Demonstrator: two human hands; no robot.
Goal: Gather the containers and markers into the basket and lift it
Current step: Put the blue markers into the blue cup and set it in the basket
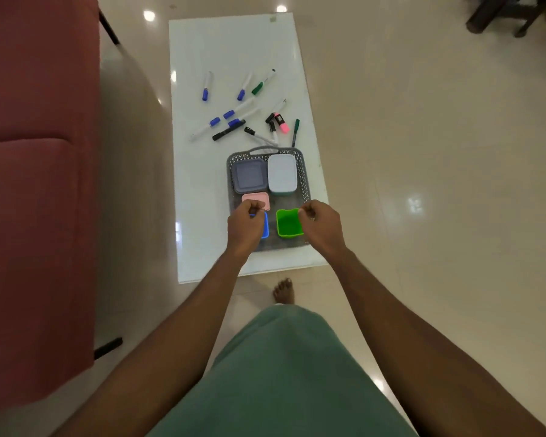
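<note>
While the head camera is looking straight down, Table (234,52): its white top is running away from the person over a glossy floor (423,152), beside a red sofa (35,184).
Basket (306,171): the grey mesh tray is sitting at the table's near end, with one handle pointing away.
Far row: a grey box (249,176) and a white box (282,174) are lying side by side in the basket, lids on.
Pink box (259,198): it is sitting just beyond the left knuckles, partly hidden.
Left hand (245,223): its curled fingers are gripping the blue cup (266,227) in the basket's near left part.
Right hand (320,225): thumb and fingers are pinching the right rim of the green cup (288,223), which is standing open in the near right part.
Markers (227,131): they are lying scattered on the table beyond the basket, outside it, and a pink highlighter (283,123) is lying among them.
Foot (283,291): a bare foot is resting on the floor just short of the table.
</note>
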